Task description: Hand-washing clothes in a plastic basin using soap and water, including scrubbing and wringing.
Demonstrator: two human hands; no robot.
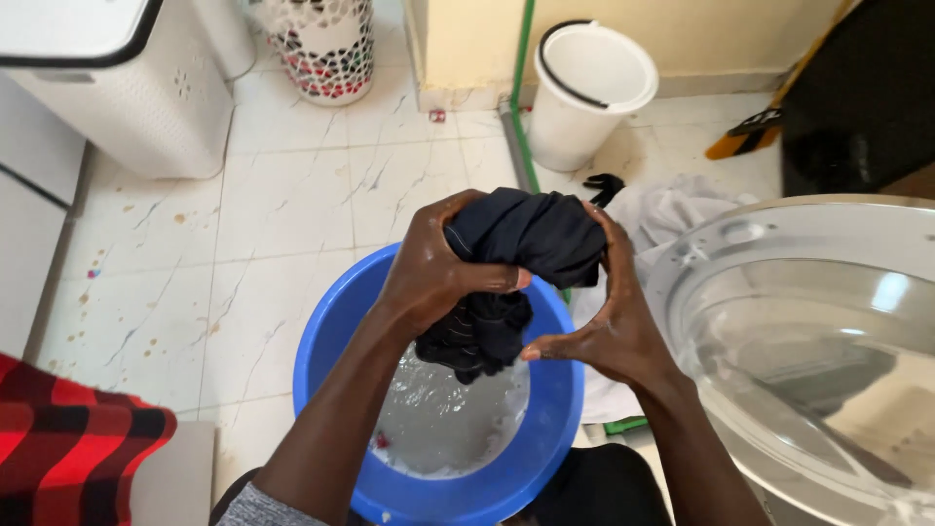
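Observation:
Both hands grip a dark navy wet garment, bunched and twisted, above a blue basin that holds soapy water. My left hand is wrapped around the cloth's left side. My right hand presses against its right side and underside. A loose end of the cloth hangs down toward the water.
An open washing machine door stands at the right. A white bucket and a pile of pale laundry lie behind on the tiled floor. A perforated white basket, a white hamper and a red-black checked cloth are at the left.

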